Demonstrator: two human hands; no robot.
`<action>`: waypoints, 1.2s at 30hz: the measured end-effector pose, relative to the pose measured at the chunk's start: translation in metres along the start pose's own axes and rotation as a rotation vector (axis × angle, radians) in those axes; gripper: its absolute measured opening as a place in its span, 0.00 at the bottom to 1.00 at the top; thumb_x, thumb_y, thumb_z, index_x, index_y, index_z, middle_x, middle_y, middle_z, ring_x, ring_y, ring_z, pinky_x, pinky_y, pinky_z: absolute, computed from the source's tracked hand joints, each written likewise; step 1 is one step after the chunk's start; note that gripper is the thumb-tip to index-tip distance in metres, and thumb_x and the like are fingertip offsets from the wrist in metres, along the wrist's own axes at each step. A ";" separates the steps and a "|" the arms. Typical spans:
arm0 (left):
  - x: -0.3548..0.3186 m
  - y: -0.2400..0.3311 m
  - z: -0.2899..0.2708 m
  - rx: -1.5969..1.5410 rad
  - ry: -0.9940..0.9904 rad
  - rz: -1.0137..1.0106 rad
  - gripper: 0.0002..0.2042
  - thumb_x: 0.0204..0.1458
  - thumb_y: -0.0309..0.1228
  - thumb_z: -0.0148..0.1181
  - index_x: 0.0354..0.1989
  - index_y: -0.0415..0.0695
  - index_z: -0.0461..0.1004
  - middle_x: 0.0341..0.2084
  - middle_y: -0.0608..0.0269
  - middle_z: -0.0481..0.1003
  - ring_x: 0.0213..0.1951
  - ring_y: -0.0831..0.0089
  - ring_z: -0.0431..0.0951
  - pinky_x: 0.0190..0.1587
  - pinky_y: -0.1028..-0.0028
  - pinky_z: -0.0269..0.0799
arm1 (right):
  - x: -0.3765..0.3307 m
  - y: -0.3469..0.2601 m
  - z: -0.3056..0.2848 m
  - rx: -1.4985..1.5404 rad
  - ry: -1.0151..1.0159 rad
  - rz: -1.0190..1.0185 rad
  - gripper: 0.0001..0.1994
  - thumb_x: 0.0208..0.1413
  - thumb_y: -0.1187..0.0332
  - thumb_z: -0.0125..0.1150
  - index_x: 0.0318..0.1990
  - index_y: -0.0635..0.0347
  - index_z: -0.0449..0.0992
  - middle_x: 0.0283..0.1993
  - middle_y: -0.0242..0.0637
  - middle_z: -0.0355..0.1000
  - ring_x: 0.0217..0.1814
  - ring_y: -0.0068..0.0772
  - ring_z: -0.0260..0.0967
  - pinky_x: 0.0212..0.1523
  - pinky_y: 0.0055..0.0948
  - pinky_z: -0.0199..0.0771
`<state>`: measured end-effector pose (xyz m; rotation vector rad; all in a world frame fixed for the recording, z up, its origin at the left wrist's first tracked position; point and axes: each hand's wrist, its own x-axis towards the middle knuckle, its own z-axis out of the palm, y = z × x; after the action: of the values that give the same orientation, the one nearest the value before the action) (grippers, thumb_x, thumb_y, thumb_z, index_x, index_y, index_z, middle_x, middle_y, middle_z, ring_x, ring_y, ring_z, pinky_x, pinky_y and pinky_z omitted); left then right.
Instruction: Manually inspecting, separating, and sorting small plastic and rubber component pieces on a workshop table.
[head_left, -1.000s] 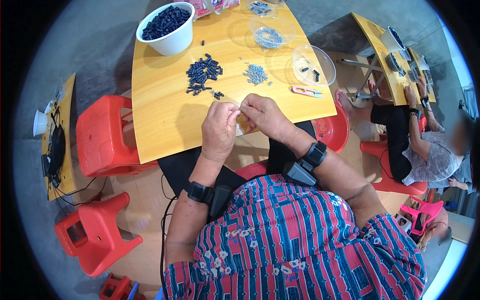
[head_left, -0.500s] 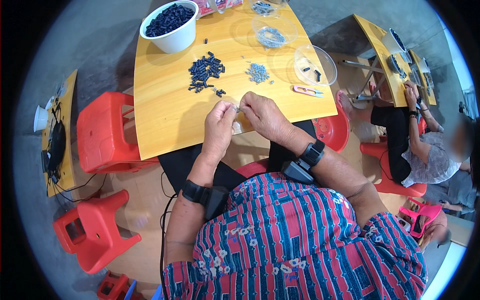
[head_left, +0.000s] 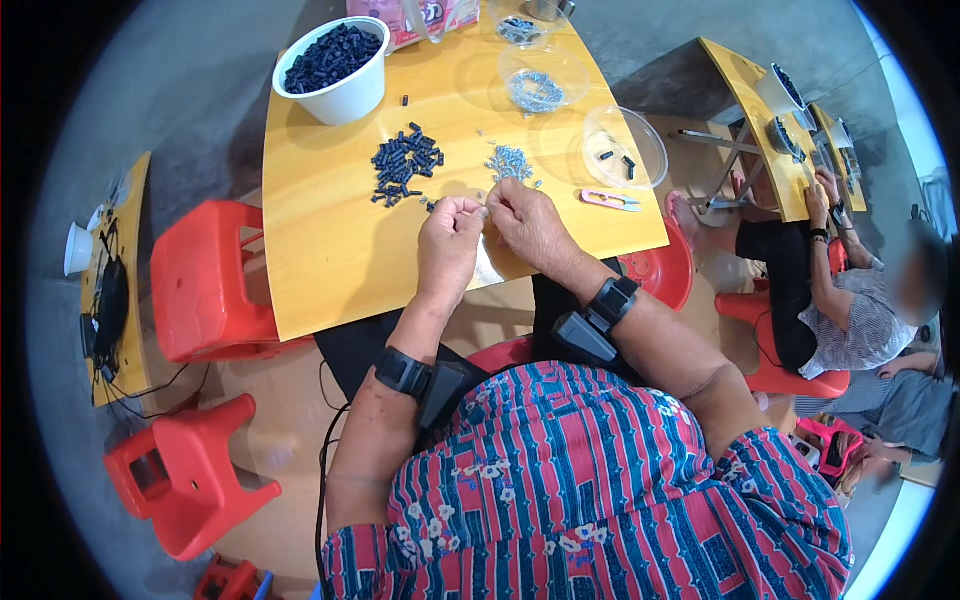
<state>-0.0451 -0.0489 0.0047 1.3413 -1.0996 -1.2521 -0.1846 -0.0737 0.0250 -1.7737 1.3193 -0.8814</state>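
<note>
My left hand (head_left: pixel 450 245) and my right hand (head_left: pixel 527 222) meet fingertip to fingertip above the yellow table (head_left: pixel 330 260), pinching something tiny that I cannot make out. Just beyond the fingers lie a pile of small black cylindrical parts (head_left: pixel 405 163) and a smaller heap of silvery screws (head_left: pixel 508 162). A dark band with a small box sits on each wrist.
A white bowl of black parts (head_left: pixel 335 65) stands far left. Clear plastic dishes (head_left: pixel 625 148) hold a few parts; a pink clipper (head_left: pixel 610 200) lies at right. Red stools (head_left: pixel 205 280) stand left. Another person (head_left: pixel 850 300) sits at a second yellow table right.
Both hands have shifted slightly forward over the table, nearer the black parts, fingertips still together. The view has tilted a little.
</note>
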 end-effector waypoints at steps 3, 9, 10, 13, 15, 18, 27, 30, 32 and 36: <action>0.000 -0.001 0.003 0.067 0.023 0.035 0.05 0.52 0.28 0.59 0.33 0.40 0.72 0.19 0.69 0.70 0.22 0.80 0.67 0.28 0.76 0.65 | -0.002 0.000 -0.002 -0.019 -0.001 0.023 0.06 0.53 0.70 0.54 0.30 0.64 0.69 0.26 0.50 0.71 0.31 0.53 0.71 0.33 0.42 0.70; -0.001 0.003 0.010 0.294 0.077 0.181 0.04 0.52 0.27 0.58 0.32 0.40 0.72 0.14 0.66 0.67 0.18 0.74 0.66 0.26 0.73 0.67 | -0.002 0.008 -0.005 -0.115 0.015 0.012 0.06 0.52 0.70 0.56 0.31 0.63 0.70 0.26 0.50 0.71 0.30 0.51 0.71 0.32 0.40 0.70; -0.001 0.004 0.010 0.294 0.075 0.182 0.04 0.52 0.27 0.58 0.32 0.40 0.72 0.14 0.66 0.67 0.18 0.74 0.66 0.26 0.73 0.67 | -0.004 0.011 -0.005 -0.115 0.016 0.013 0.06 0.52 0.70 0.56 0.31 0.63 0.70 0.26 0.50 0.71 0.30 0.51 0.71 0.32 0.40 0.70; -0.005 0.004 0.005 0.311 0.010 0.094 0.04 0.53 0.26 0.56 0.35 0.41 0.71 0.19 0.65 0.69 0.21 0.75 0.68 0.27 0.73 0.68 | -0.008 0.014 -0.005 0.055 0.038 0.079 0.07 0.54 0.69 0.57 0.32 0.63 0.71 0.24 0.42 0.71 0.27 0.39 0.71 0.31 0.35 0.70; -0.007 0.003 0.002 -0.079 0.031 -0.014 0.07 0.55 0.25 0.52 0.41 0.44 0.68 0.25 0.74 0.64 0.22 0.88 0.60 0.21 0.83 0.57 | -0.008 0.005 -0.009 0.311 -0.040 0.167 0.06 0.57 0.68 0.56 0.33 0.62 0.71 0.24 0.32 0.70 0.26 0.24 0.67 0.29 0.27 0.69; -0.021 0.017 -0.014 -0.384 -0.158 -0.187 0.09 0.54 0.23 0.47 0.44 0.44 0.66 0.29 0.72 0.63 0.23 0.87 0.60 0.23 0.84 0.57 | -0.011 -0.008 -0.016 0.459 -0.109 0.205 0.06 0.60 0.69 0.53 0.33 0.61 0.71 0.25 0.26 0.68 0.25 0.16 0.64 0.26 0.21 0.66; -0.042 0.032 -0.025 -0.388 -0.172 -0.163 0.10 0.57 0.20 0.42 0.46 0.40 0.66 0.33 0.66 0.70 0.26 0.86 0.64 0.27 0.85 0.60 | -0.019 -0.030 -0.017 0.675 -0.232 0.260 0.05 0.62 0.69 0.51 0.35 0.58 0.70 0.27 0.27 0.68 0.23 0.15 0.64 0.25 0.17 0.66; -0.048 0.036 -0.026 -0.391 -0.191 -0.192 0.10 0.59 0.21 0.43 0.47 0.40 0.67 0.36 0.62 0.73 0.26 0.87 0.65 0.26 0.86 0.61 | -0.022 -0.031 -0.015 0.787 -0.219 0.310 0.04 0.62 0.70 0.49 0.39 0.59 0.70 0.29 0.28 0.68 0.23 0.15 0.63 0.25 0.17 0.68; -0.051 0.034 -0.026 -0.360 -0.177 -0.187 0.10 0.58 0.21 0.43 0.46 0.40 0.67 0.35 0.61 0.73 0.25 0.87 0.64 0.26 0.86 0.60 | -0.024 -0.032 -0.014 0.817 -0.216 0.325 0.05 0.62 0.71 0.49 0.40 0.59 0.71 0.29 0.29 0.68 0.24 0.16 0.64 0.26 0.17 0.69; -0.049 0.025 -0.028 -0.308 -0.167 -0.202 0.09 0.60 0.21 0.44 0.46 0.39 0.69 0.35 0.64 0.72 0.25 0.87 0.63 0.26 0.86 0.60 | -0.022 -0.025 -0.009 0.873 -0.266 0.349 0.07 0.60 0.74 0.47 0.41 0.60 0.73 0.30 0.29 0.69 0.25 0.17 0.66 0.30 0.20 0.73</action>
<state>-0.0201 -0.0014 0.0362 1.1489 -0.8537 -1.6336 -0.1858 -0.0487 0.0486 -0.9047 0.8304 -0.8085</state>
